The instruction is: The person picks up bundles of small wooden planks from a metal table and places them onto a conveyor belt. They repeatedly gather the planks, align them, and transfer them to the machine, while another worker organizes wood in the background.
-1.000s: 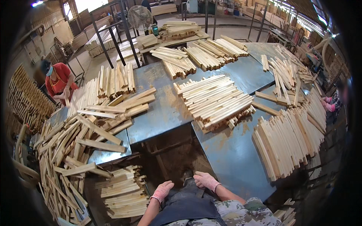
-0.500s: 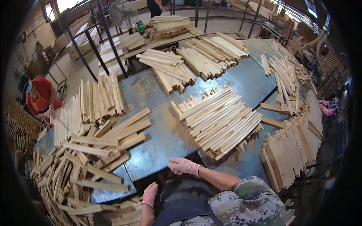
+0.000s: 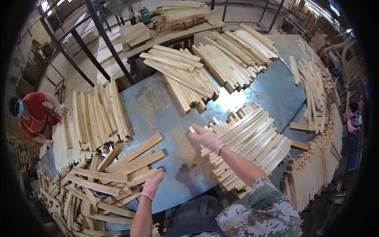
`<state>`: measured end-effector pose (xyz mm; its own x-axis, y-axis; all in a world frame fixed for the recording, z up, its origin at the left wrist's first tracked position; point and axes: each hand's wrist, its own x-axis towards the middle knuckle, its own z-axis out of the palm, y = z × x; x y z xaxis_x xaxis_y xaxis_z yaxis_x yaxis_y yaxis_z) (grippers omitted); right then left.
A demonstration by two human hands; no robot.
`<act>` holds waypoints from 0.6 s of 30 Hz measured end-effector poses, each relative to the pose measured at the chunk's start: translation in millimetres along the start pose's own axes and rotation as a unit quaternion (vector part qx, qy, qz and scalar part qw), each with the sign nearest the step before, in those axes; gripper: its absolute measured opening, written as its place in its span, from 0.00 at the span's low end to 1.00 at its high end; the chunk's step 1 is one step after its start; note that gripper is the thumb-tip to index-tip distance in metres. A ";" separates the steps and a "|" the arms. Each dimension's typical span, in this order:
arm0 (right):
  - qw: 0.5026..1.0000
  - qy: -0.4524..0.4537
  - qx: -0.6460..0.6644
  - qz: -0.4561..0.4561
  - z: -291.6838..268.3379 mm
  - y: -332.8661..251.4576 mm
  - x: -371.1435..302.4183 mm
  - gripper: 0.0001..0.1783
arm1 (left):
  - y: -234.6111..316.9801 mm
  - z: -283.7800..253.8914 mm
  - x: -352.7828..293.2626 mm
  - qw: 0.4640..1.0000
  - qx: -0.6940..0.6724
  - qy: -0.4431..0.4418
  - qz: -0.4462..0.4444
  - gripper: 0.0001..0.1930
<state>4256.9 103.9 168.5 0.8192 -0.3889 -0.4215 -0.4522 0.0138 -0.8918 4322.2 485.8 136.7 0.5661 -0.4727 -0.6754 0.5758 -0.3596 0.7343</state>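
Indoors, a worker's gloved right hand [image 3: 207,139], fingers extended and unclenched, reaches beside the left ends of a stack of wooden sticks [image 3: 248,148] on a blue table [image 3: 144,104]. The left hand [image 3: 153,183] meets a loose board [image 3: 141,177]; its grip cannot be told. Beyond, more bundles [image 3: 221,65] lie across the table, and a red-shirted co-worker [image 3: 33,108] leans toward a row of sticks [image 3: 89,122].

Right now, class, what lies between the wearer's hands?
In the head view, blue tabletop dusted with sawdust lies between left hand and right hand.
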 end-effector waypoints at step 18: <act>0.946 0.247 -0.181 0.104 -209.9 35.1 317.4 0.53 | 205.6 156.1 413.5 0.964 0.236 0.031 0.118 0.55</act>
<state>4427.0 -212.4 38.0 0.4753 -0.7967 -0.3733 -0.7498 -0.1447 -0.6457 4582.6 90.9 19.2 0.6903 -0.5428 -0.4783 0.1019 -0.5815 0.8071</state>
